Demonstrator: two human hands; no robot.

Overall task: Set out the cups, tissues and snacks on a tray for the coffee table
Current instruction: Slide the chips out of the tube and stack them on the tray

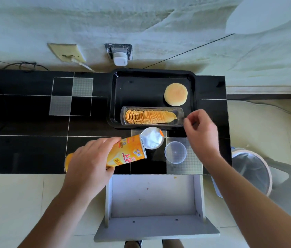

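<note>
Glossy black tile with thin pale grout lines covers the table (24, 149) in front of you, broken by a few dull grey textured squares. Your left hand (89, 158) wraps round an orange cardboard crisp can (123, 153) lying on its side near the front edge, fingers curled over the top, thumb under it — the silvery foil seal (152, 138) is peeled back and stands up at the open mouth. Just beside that mouth sits a round clear plastic lid (175, 152), flat on a grey square. Your right hand (201, 129) hovers at the right end of a long clear plastic crisp tray (180, 116), fingers loosely bent, thumb and forefinger close together; whether they pinch its rim you cannot tell from here. Inside it the thin ridged crisps (148, 116) lean in one overlapping row. It lies along the near side of a shiny black rectangular serving tray (116, 97) with rounded corners, and a round, smooth golden bun (175, 94) sits in the tray's far right part, apart from the crisps. Below the table's edge a grey drawer (151, 194) stands pulled out.
</note>
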